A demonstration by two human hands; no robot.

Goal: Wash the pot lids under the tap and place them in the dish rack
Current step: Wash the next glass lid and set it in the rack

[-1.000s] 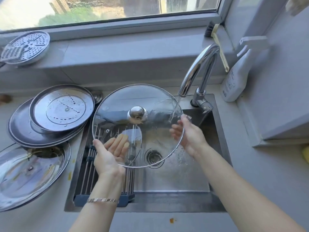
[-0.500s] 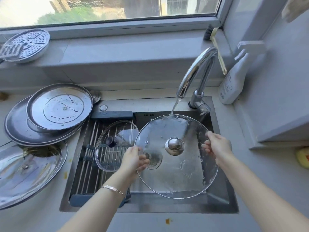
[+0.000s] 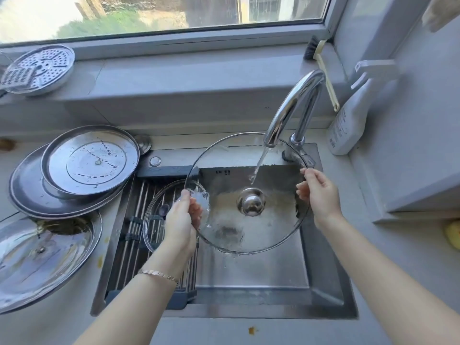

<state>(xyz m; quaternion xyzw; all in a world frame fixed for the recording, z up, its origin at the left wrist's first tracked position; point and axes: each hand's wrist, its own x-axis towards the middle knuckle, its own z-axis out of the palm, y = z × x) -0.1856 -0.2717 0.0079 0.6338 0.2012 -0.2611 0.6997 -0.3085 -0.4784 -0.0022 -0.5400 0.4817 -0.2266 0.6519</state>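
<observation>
I hold a large glass pot lid (image 3: 271,220) with a steel knob over the sink (image 3: 323,290), knob side up. My left hand (image 3: 183,220) grips its left rim and my right hand (image 3: 318,192) pinches its right rim. Water runs from the chrome tap (image 3: 291,110) onto the lid just above the knob. A smaller glass lid (image 3: 155,215) lies on the roll-up dish rack (image 3: 132,235) across the sink's left half, partly hidden behind my left hand.
Two steel lids (image 3: 89,163) are stacked on the counter at left, and a bigger soiled steel lid (image 3: 37,255) lies in front of them. A perforated steamer plate (image 3: 39,68) sits on the sill. A spray bottle (image 3: 351,115) and a brush (image 3: 323,68) stand right of the tap.
The big glass lid went from the left of the tap down to the right, then rose a little and tilted, so the water now lands near its knob. Both hands stayed on its rim.
</observation>
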